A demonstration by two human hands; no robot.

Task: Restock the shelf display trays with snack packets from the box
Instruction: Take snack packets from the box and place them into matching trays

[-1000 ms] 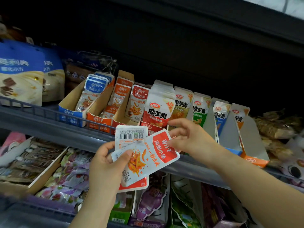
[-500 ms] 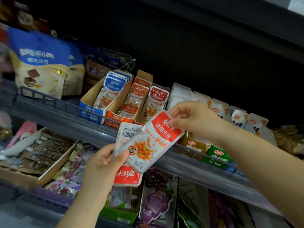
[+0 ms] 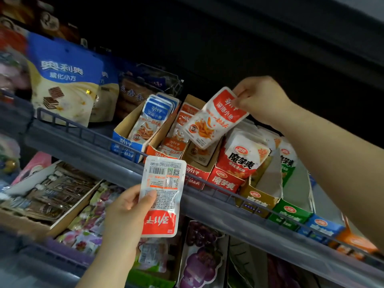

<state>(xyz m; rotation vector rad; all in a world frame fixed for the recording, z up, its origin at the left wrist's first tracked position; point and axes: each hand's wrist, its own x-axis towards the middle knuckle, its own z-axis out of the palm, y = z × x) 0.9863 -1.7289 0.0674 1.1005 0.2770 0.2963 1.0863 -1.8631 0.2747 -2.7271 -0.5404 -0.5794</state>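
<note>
- The right hand (image 3: 259,100), at the upper centre-right of the frame, is pinching the red header of a red snack packet (image 3: 214,119) between thumb and curled fingers and is holding it just over the red display tray (image 3: 197,175) on the shelf (image 3: 249,223).
- That packet is showing its printed face to the camera. Its long axis is running on a slant, with the red header lying at the upper right and the bottom edge pointing down and to the left, into the tray's open top.
- The left hand (image 3: 124,213), at the lower centre, is gripping a second packet (image 3: 162,196) with the thumb lying across its back. It is waiting in front of the shelf rail, well apart from the first.
- This second packet is standing close to upright but upside down, barcode side facing out, with its red band at the bottom.
- The restocking is looking partly done. The blue tray (image 3: 122,146) at centre-left is appearing well filled and the orange tray (image 3: 160,152) beside it is holding several packets, while the red tray is showing only a packet or so lying low inside.
- One packet is on the point of going in, and the one in the left hand is needing to be turned before it follows.
- The supply box is lying outside the frame, so how much stock is remaining cannot be told.
</note>
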